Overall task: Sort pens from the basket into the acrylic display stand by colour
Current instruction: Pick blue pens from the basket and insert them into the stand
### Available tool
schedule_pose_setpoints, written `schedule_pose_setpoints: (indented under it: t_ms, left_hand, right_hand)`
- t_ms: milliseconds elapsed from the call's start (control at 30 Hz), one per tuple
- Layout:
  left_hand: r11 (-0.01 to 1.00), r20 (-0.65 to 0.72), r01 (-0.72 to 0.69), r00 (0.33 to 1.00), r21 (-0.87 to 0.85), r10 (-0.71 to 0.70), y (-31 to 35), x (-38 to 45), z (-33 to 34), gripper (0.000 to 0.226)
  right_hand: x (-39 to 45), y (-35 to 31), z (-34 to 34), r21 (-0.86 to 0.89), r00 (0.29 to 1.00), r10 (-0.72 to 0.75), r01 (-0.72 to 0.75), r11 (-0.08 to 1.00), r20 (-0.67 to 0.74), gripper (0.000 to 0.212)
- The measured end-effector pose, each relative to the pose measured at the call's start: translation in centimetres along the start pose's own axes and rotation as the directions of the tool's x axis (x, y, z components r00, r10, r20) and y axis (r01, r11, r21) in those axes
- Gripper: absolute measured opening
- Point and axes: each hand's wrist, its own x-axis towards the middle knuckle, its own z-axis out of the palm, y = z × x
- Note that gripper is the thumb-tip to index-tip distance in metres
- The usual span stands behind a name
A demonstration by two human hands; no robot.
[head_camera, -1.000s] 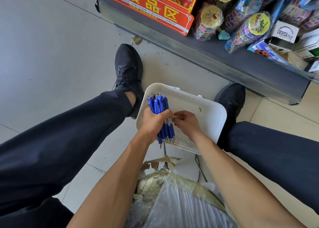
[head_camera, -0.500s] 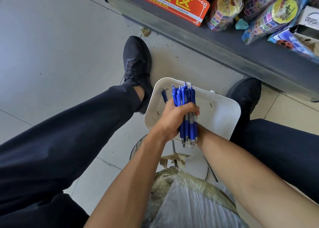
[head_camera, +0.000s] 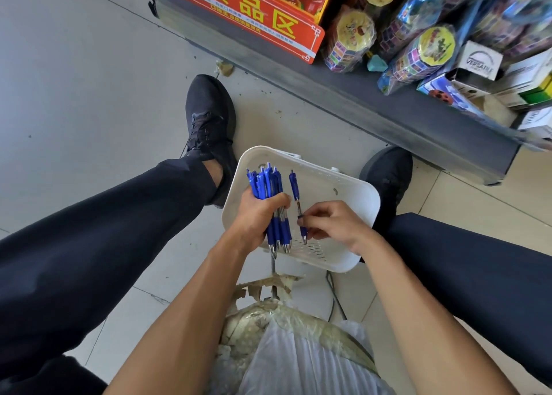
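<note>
A white plastic basket [head_camera: 343, 191] sits on the floor between my feet. My left hand [head_camera: 258, 215] grips a bundle of several blue pens [head_camera: 264, 182] upright over the basket's left side, tips pointing down toward me. Just right of that bundle, my right hand [head_camera: 334, 224] pinches a single blue pen [head_camera: 295, 191] near its grip end, with the clicker end pointing away from me. The acrylic display stand is not in view.
A dark shelf base [head_camera: 358, 96] runs across the top right, carrying an orange sign [head_camera: 254, 15], wrapped toy packs [head_camera: 418, 48] and boxes [head_camera: 481, 63]. My black shoes [head_camera: 209, 125] flank the basket. A plastic-wrapped stool seat [head_camera: 283, 350] lies under my forearms.
My right hand has come back into sight from behind the left arm, holding one blue pen beside the bundle. The left hand keeps gripping its bundle over the basket.
</note>
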Motion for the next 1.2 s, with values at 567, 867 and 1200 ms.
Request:
schedule_pose_setpoints:
  t_ms: [567, 867, 1200]
  left_hand:
    - [0.991, 0.082, -0.13, 0.989, 0.026, 0.127, 1.1, -0.7, -0.5, 0.031]
    - [0.977, 0.08, -0.213, 0.973, -0.029, 0.215, 6.9, -3.4, 0.8, 0.035]
    - [0.944, 0.16, -0.295, 0.935, -0.15, 0.317, 16.5, -6.2, 5.9, 0.02]
  right_hand:
    - [-2.2, -3.6, 0.1, 0.048, 0.99, -0.09, 0.085, 0.995, 0.106, 0.013]
    - [-4.9, -11.6, -1.5, -0.122, 0.969, -0.233, 0.223, 0.967, -0.081, 0.008]
    - [-11.4, -19.2, -5.6, -0.162, 0.899, -0.392, 0.365, 0.917, -0.193, 0.004]
